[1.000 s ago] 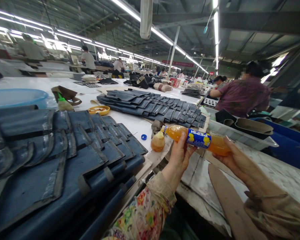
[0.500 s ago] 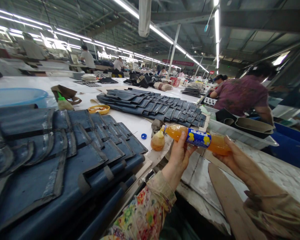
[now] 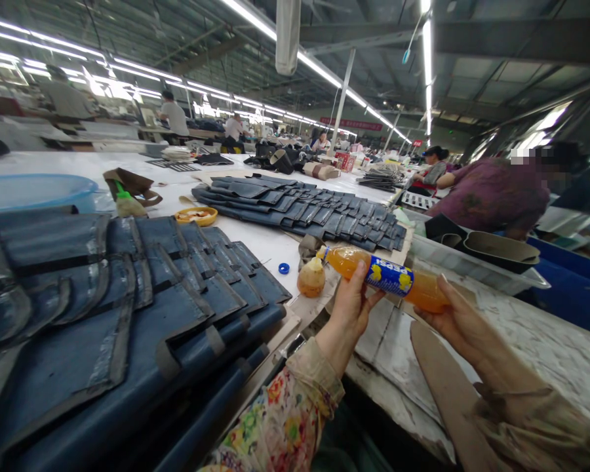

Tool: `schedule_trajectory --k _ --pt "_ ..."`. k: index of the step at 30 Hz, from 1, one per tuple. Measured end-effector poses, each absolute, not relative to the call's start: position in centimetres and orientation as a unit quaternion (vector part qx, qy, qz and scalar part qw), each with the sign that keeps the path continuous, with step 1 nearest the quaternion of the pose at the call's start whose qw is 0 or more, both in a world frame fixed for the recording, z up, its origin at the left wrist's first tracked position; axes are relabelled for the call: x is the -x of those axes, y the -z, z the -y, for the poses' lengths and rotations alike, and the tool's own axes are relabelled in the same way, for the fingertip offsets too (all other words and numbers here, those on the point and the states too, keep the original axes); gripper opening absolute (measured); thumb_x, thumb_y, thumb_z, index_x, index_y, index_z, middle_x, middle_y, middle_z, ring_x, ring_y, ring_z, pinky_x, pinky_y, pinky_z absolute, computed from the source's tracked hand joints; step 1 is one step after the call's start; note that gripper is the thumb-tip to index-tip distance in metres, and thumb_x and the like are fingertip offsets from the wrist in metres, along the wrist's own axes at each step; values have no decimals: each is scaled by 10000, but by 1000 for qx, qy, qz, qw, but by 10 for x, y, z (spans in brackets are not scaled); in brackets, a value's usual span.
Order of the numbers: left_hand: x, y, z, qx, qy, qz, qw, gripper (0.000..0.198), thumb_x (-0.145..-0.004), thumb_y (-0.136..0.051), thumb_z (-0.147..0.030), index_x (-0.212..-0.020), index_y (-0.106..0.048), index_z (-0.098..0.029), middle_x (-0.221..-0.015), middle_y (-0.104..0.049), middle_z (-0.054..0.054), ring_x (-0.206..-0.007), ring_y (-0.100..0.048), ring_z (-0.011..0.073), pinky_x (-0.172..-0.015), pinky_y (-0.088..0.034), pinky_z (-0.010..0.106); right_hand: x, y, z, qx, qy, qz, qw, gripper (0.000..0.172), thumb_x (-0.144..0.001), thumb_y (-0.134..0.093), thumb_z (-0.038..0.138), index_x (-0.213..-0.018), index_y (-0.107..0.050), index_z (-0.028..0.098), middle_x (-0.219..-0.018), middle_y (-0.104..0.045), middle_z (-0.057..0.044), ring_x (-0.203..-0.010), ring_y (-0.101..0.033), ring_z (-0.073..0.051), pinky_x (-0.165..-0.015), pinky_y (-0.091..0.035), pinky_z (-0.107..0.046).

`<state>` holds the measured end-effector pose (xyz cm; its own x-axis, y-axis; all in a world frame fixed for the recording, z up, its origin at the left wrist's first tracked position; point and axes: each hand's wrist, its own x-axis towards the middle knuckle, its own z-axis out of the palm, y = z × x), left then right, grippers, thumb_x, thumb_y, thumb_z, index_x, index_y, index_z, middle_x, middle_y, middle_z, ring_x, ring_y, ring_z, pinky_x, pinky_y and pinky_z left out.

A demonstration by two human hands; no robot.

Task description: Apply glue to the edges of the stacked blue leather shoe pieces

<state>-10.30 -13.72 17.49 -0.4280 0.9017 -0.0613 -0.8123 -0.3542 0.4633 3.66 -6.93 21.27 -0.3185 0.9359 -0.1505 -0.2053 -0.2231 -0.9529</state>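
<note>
Both my hands hold an orange plastic bottle (image 3: 383, 276) with a blue label, tipped almost flat over the table edge. My left hand (image 3: 350, 312) grips it near the neck; my right hand (image 3: 453, 317) cups its base. The bottle's open mouth points at a small round squeeze bottle (image 3: 311, 278) of amber liquid standing on the table. A blue cap (image 3: 284, 268) lies loose on the white table beside it.
Overlapping dark blue leather pieces (image 3: 128, 308) cover the table at left, and another spread (image 3: 305, 206) lies further back. A yellow dish (image 3: 195, 216) and a blue basin (image 3: 34, 190) stand behind. A person in a purple top (image 3: 491, 196) works at right near grey trays (image 3: 476, 259).
My hands and the bottle have barely shifted, the base dipping slightly. The person in purple at right has leaned further right.
</note>
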Motion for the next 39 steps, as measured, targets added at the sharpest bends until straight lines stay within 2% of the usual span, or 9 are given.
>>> schedule_trajectory --k 9,39 --pt "105 -175 137 -108 -814 -221 526 499 -703 -720 -454 -1139 -592 -248 -1229 -557 58 -1180 -469 223 -864 -517 361 -36 -211 70 396 -672 457 428 187 -917 -491 229 -904 -673 183 -819 -689 -25 -622 -651 -118 -463 -569 -201" --pt "104 -174 137 -104 -818 -212 524 454 -728 -700 -448 -1129 -589 -265 -1270 -533 44 -1198 -448 214 -876 -514 392 -34 -215 70 405 -669 455 426 198 -925 -480 233 -885 -668 188 -810 -687 -11 -624 -645 -111 -477 -565 -199"
